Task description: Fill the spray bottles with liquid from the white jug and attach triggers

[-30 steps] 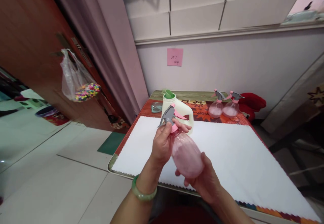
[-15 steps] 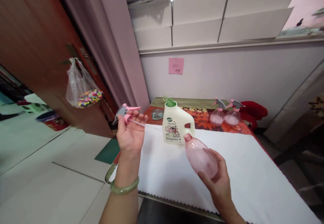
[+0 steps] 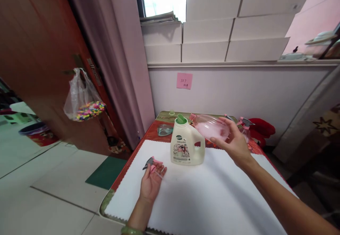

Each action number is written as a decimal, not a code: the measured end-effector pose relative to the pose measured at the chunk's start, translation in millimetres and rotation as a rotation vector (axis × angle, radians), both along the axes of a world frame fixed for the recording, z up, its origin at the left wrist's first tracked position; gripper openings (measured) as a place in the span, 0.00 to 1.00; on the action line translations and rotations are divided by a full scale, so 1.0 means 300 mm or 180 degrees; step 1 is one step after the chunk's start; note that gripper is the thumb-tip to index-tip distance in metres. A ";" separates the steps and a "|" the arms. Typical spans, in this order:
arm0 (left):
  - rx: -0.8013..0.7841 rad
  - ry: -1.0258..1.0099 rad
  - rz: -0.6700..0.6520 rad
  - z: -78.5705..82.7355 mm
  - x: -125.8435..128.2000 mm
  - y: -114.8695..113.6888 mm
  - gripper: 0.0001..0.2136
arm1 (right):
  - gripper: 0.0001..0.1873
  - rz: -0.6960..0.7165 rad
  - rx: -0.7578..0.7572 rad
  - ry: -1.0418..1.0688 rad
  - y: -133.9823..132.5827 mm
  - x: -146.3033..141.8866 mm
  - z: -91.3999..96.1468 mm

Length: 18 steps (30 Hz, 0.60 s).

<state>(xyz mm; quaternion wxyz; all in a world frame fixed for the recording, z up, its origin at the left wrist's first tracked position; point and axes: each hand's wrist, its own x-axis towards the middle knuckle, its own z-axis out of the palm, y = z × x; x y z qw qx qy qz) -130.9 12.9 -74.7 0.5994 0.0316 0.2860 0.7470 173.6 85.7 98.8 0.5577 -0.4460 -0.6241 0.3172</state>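
Observation:
My left hand [image 3: 151, 182] rests low on the white cloth [image 3: 212, 199], fingers closed on a grey and pink spray nozzle [image 3: 151, 163] with its thin tube. My right hand [image 3: 233, 141] grips a pink bottle [image 3: 211, 127] without a cap. The bottle is tipped on its side, its open neck pointing left over the green-topped opening of a cream detergent jug [image 3: 186, 144]. The jug stands upright on the cloth between my hands.
A second pink spray bottle [image 3: 245, 129] stands at the back right of the table, partly hidden by my right hand. A small glass dish [image 3: 164, 130] lies behind the jug. White boxes [image 3: 212, 33] stack on the sill; a bag of coloured beads [image 3: 85, 104] hangs on the door.
The nozzle came off the bottle. My left hand carried it left, then down to the cloth. My right hand raised the bottle and tipped it sideways over the jug.

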 end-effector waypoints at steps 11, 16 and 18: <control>0.0002 -0.0040 -0.0109 -0.031 -0.027 0.011 0.11 | 0.42 0.0351 -0.0229 -0.0735 0.104 -0.010 0.132; -0.0115 0.0031 -0.0120 -0.039 -0.034 0.020 0.11 | 0.42 0.0564 -0.0420 -0.0828 0.129 0.000 0.170; -0.0180 0.0015 -0.0166 -0.039 -0.036 0.021 0.11 | 0.41 0.0670 -0.0443 -0.0869 0.139 0.003 0.176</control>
